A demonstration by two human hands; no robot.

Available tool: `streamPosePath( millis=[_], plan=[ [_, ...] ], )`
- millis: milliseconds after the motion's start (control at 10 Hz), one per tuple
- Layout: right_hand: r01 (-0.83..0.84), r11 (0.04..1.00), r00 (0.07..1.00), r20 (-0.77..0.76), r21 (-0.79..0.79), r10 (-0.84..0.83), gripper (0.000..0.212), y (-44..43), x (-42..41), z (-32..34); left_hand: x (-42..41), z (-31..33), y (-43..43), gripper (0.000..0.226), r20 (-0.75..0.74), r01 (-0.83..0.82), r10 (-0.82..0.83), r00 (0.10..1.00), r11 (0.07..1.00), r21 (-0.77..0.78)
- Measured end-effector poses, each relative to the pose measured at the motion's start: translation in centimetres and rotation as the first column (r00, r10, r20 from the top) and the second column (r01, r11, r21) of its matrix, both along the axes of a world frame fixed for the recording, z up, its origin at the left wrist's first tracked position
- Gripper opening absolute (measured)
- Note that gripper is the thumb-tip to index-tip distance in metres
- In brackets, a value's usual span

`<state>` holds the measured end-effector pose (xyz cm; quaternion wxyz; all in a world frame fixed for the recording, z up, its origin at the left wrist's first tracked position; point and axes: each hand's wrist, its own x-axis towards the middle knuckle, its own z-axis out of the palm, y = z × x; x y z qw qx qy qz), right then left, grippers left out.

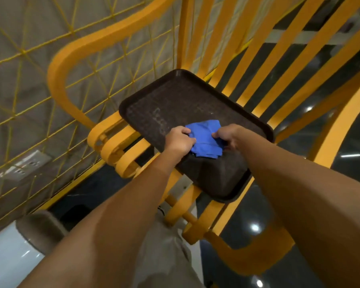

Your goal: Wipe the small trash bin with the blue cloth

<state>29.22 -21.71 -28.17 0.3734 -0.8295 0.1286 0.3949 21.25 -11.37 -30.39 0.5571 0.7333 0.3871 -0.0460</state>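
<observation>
Our forearms (112,215) reach to the brown tray (175,96), where the left hand (180,140) and right hand (229,136) each grip the crumpled blue cloth (204,140), fingers curled into it over the tray's near half. Under the tray run a yellow chair's slats (121,146). Left of it a grey padded wall (29,80) stands behind yellow netting, and right of it lies glossy dark floor (245,213).

Yel. slat bench (59,84), netted grey wall (19,90), glossy dk floor (247,208).
</observation>
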Motion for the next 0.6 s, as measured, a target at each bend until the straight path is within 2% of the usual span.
streamPosePath(
  millis=[100,200,300,500,600],
  plan=[
    [-0.087,0.991,0.994,0.058,-0.101,0.093,0.031,0.1,0.8,-0.6,0.0,-0.8,-0.3,0.029,0.037,0.067,-0.071,0.997,0.991,0.115],
    [-0.203,0.935,0.957,0.144,-0.290,0.253,0.040,0.4,1.4,-0.2,-0.1,-0.6,-0.4,0.026,0.050,0.109,-0.124,0.991,0.965,0.240],
    [-0.174,0.927,0.925,0.267,-0.333,0.270,0.047,1.2,1.4,0.7,-0.3,0.0,0.1,0.024,0.047,0.154,-0.187,0.981,0.909,0.388],
    [-0.200,0.959,0.861,0.432,-0.199,0.269,0.041,2.9,-0.7,4.0,-2.4,3.9,2.2,0.040,-0.033,0.267,-0.312,0.950,0.748,0.608],
    [-0.266,0.957,0.822,0.491,-0.116,0.288,0.048,3.3,-2.5,6.5,-4.5,7.0,3.5,0.044,-0.081,0.341,-0.398,0.914,0.644,0.685]
  ],
)
